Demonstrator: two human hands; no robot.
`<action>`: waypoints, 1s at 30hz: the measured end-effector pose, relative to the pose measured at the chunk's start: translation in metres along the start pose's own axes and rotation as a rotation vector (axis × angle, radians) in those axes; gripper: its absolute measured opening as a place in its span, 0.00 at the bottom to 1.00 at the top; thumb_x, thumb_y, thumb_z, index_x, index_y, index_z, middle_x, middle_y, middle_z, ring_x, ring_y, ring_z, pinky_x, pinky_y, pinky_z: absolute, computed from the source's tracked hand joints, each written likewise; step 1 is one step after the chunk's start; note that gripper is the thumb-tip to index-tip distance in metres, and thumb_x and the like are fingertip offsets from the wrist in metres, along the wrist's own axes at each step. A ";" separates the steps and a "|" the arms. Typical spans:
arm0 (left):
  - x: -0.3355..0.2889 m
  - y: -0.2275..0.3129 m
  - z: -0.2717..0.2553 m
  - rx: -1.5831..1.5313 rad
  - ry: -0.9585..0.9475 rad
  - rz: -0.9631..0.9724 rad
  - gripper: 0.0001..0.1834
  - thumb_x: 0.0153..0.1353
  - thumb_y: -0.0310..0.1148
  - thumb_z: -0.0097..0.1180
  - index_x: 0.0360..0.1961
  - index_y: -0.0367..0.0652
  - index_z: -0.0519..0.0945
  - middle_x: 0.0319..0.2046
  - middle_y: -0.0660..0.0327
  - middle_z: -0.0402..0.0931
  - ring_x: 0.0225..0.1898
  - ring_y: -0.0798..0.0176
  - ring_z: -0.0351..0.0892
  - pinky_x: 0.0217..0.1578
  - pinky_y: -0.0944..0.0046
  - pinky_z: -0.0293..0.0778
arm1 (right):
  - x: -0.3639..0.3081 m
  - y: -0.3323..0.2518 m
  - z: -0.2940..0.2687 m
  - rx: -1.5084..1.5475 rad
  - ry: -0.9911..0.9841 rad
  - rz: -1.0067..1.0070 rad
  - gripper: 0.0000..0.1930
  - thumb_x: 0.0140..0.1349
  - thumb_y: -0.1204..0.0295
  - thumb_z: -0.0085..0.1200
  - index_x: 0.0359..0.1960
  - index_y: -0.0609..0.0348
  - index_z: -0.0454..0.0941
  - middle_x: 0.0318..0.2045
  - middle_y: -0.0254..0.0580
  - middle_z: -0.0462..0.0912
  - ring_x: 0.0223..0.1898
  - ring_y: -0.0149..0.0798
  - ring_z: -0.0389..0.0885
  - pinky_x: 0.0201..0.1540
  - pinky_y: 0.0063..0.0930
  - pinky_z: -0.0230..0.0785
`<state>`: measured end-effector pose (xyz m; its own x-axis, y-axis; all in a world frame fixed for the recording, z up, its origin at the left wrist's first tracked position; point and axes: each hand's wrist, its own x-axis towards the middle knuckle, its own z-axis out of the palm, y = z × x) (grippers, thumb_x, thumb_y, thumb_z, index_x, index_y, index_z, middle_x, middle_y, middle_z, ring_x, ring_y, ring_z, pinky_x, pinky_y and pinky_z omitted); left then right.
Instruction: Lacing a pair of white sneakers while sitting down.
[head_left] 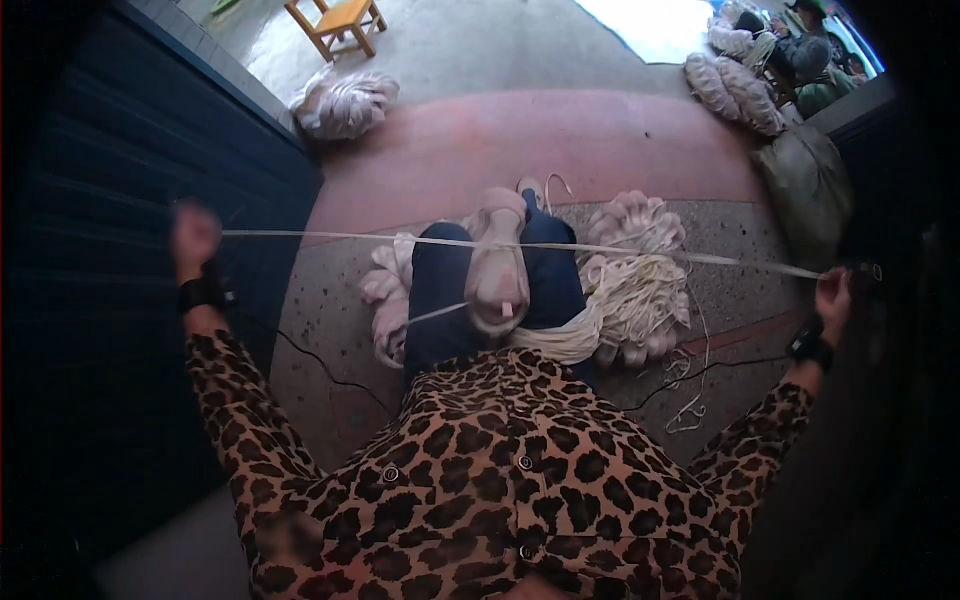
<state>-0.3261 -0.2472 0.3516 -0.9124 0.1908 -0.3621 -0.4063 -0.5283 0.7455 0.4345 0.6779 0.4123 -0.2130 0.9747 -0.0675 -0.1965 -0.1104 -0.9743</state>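
A pale flat strip (400, 237) stretches taut across my lap from one hand to the other. Far out to the left, my left hand (196, 235) is closed on one end, somewhat blurred by motion. Well out to the right, my right hand (832, 295) pinches the other end. Under the strip, an oblong pale pink bundle (498, 280) lies lengthwise between my thighs, touched by neither hand. A short strip tail (437, 314) sticks out from its left side. A hank of loose cream strips (570, 338) trails over my right thigh.
Coiled pale hanks (640, 230) (388, 305) lie on the floor beside both legs. Dark panels (150, 130) stand close at the left. Farther off are another bundle (345, 105), a wooden stool (340, 22), a sack (808, 185), piled hanks (735, 90) and a person (810, 55).
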 end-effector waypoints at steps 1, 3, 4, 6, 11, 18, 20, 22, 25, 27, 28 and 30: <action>-0.008 0.016 -0.045 -0.041 0.105 0.032 0.09 0.75 0.38 0.46 0.41 0.45 0.72 0.17 0.71 0.51 0.15 0.75 0.48 0.17 0.70 0.49 | 0.011 0.011 -0.009 0.095 0.010 0.034 0.10 0.71 0.68 0.51 0.47 0.58 0.79 0.35 0.37 0.82 0.37 0.34 0.80 0.45 0.31 0.74; -0.016 0.002 -0.069 0.072 0.204 0.056 0.09 0.74 0.38 0.47 0.43 0.45 0.74 0.17 0.72 0.51 0.15 0.76 0.49 0.17 0.71 0.48 | 0.000 0.080 -0.017 0.068 -0.028 0.085 0.11 0.70 0.68 0.53 0.48 0.59 0.80 0.35 0.38 0.83 0.37 0.34 0.80 0.45 0.32 0.74; -0.026 0.012 -0.064 0.165 0.256 0.033 0.09 0.74 0.37 0.47 0.43 0.44 0.75 0.17 0.73 0.51 0.15 0.76 0.49 0.16 0.71 0.48 | -0.011 0.107 0.004 -0.034 -0.066 0.091 0.11 0.70 0.68 0.53 0.49 0.60 0.79 0.34 0.37 0.83 0.37 0.33 0.80 0.44 0.31 0.74; -0.036 -0.010 -0.017 0.408 0.264 -0.013 0.11 0.71 0.35 0.48 0.50 0.44 0.74 0.21 0.72 0.58 0.18 0.76 0.55 0.19 0.72 0.54 | -0.062 0.183 0.086 -0.300 -0.223 0.121 0.11 0.69 0.68 0.53 0.47 0.60 0.80 0.36 0.40 0.83 0.39 0.37 0.80 0.45 0.33 0.74; -0.076 -0.234 0.104 1.068 -0.367 -0.325 0.24 0.66 0.32 0.50 0.64 0.44 0.70 0.28 0.71 0.74 0.25 0.75 0.68 0.25 0.73 0.66 | -0.270 0.273 0.284 -0.760 -1.236 -0.004 0.11 0.66 0.68 0.54 0.43 0.61 0.81 0.41 0.48 0.83 0.44 0.46 0.81 0.46 0.38 0.73; -0.138 -0.371 0.146 1.316 -0.696 0.031 0.13 0.63 0.36 0.57 0.35 0.33 0.83 0.30 0.56 0.82 0.31 0.61 0.81 0.36 0.62 0.76 | -0.338 0.311 0.350 -1.016 -1.144 -0.605 0.09 0.59 0.70 0.52 0.33 0.61 0.82 0.50 0.50 0.81 0.58 0.50 0.74 0.58 0.43 0.64; -0.135 -0.369 0.152 1.319 -0.682 0.162 0.13 0.60 0.35 0.61 0.34 0.33 0.85 0.34 0.54 0.84 0.34 0.60 0.82 0.39 0.62 0.76 | -0.337 0.322 0.352 -1.044 -1.026 -0.739 0.09 0.57 0.70 0.52 0.32 0.61 0.82 0.52 0.49 0.80 0.59 0.49 0.73 0.61 0.44 0.61; -0.139 -0.359 0.154 1.370 -0.622 0.217 0.13 0.60 0.35 0.62 0.34 0.33 0.85 0.34 0.54 0.84 0.34 0.61 0.82 0.38 0.63 0.76 | -0.337 0.322 0.355 -1.063 -0.948 -0.801 0.09 0.55 0.71 0.52 0.31 0.60 0.82 0.53 0.49 0.79 0.60 0.50 0.71 0.62 0.46 0.58; -0.157 -0.344 0.157 1.271 -0.530 -0.031 0.12 0.62 0.34 0.62 0.37 0.34 0.85 0.31 0.61 0.84 0.33 0.68 0.80 0.36 0.67 0.75 | -0.342 0.310 0.356 -1.106 -0.935 -0.789 0.08 0.56 0.71 0.52 0.31 0.60 0.82 0.54 0.48 0.78 0.61 0.48 0.70 0.62 0.46 0.58; -0.163 -0.343 0.154 1.290 -0.506 -0.038 0.12 0.62 0.34 0.61 0.38 0.35 0.85 0.31 0.60 0.84 0.33 0.66 0.80 0.36 0.66 0.75 | -0.343 0.307 0.359 -1.148 -0.944 -0.812 0.07 0.57 0.72 0.53 0.33 0.59 0.82 0.53 0.47 0.78 0.61 0.46 0.70 0.62 0.45 0.58; -0.163 -0.347 0.149 1.317 -0.509 0.015 0.12 0.62 0.34 0.60 0.37 0.35 0.85 0.32 0.55 0.84 0.35 0.59 0.82 0.38 0.63 0.76 | -0.342 0.306 0.361 -1.161 -0.950 -0.836 0.07 0.57 0.72 0.53 0.33 0.58 0.82 0.52 0.46 0.78 0.60 0.46 0.70 0.61 0.44 0.59; -0.161 -0.354 0.143 1.390 -0.540 0.154 0.12 0.61 0.35 0.58 0.36 0.35 0.85 0.34 0.49 0.84 0.37 0.51 0.84 0.39 0.58 0.77 | -0.341 0.307 0.364 -1.167 -0.978 -0.903 0.07 0.54 0.73 0.52 0.32 0.56 0.82 0.48 0.44 0.79 0.57 0.44 0.71 0.58 0.43 0.60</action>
<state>-0.0421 0.0275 0.2256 -0.7310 0.6461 -0.2195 0.2543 0.5564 0.7910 0.0987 0.2410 0.2148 -0.9600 0.1380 0.2436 0.0628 0.9541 -0.2929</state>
